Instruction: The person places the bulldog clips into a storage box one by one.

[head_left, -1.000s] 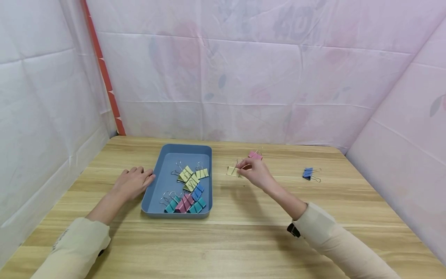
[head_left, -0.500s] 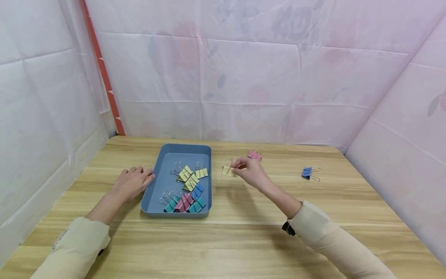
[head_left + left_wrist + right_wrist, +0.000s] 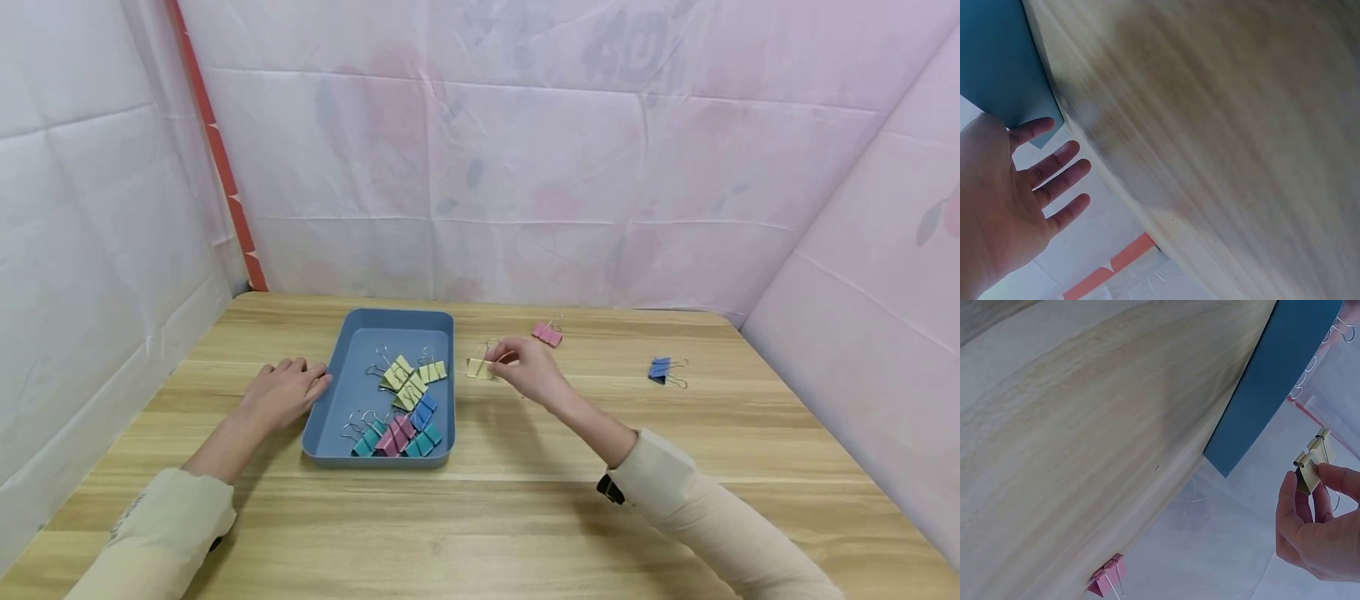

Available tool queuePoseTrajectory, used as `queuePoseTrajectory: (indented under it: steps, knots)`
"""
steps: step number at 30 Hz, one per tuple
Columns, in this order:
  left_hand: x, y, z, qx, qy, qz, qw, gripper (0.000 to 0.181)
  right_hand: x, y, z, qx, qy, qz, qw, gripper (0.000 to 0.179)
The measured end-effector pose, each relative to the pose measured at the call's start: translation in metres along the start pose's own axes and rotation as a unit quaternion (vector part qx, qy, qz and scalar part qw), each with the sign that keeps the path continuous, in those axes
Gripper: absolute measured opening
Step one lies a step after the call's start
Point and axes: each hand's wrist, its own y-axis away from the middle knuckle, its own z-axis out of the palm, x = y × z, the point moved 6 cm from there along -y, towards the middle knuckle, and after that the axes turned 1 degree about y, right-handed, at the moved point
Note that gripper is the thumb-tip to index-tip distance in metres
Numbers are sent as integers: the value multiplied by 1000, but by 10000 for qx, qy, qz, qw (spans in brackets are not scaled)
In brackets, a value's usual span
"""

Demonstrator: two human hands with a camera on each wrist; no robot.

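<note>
Between thumb and fingers my right hand [image 3: 531, 372] pinches a yellow binder clip [image 3: 477, 368], held just right of the blue tray [image 3: 335, 392]. The right wrist view shows that yellow clip [image 3: 1315, 464] in the fingertips, above the tray's rim. My left hand [image 3: 283, 392] lies at the tray's left side, fingertips against or close to its wall. In the left wrist view its fingers [image 3: 1063, 181] are spread and loosely straight, holding nothing. Inside the tray lie yellow clips [image 3: 411, 392], a blue clip [image 3: 424, 410], a pink clip [image 3: 394, 437] and green clips [image 3: 424, 442].
A pink binder clip [image 3: 547, 334] lies on the wooden table [image 3: 480, 525] behind my right hand. Farther right lies a blue binder clip [image 3: 660, 370]. Pale cloth walls [image 3: 525, 167] stand at the back and both sides.
My right hand has moved left with the yellow binder clip, closer to the tray's right wall. My left hand and the clips in the tray stay put.
</note>
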Motion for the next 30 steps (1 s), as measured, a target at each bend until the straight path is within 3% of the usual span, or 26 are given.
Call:
queuePoseTrajectory:
  steps: [30]
  knots:
    - [0,0,-1,54,-5,28,10000,47,-10,-7,25,-80,-71,-36,9999,4]
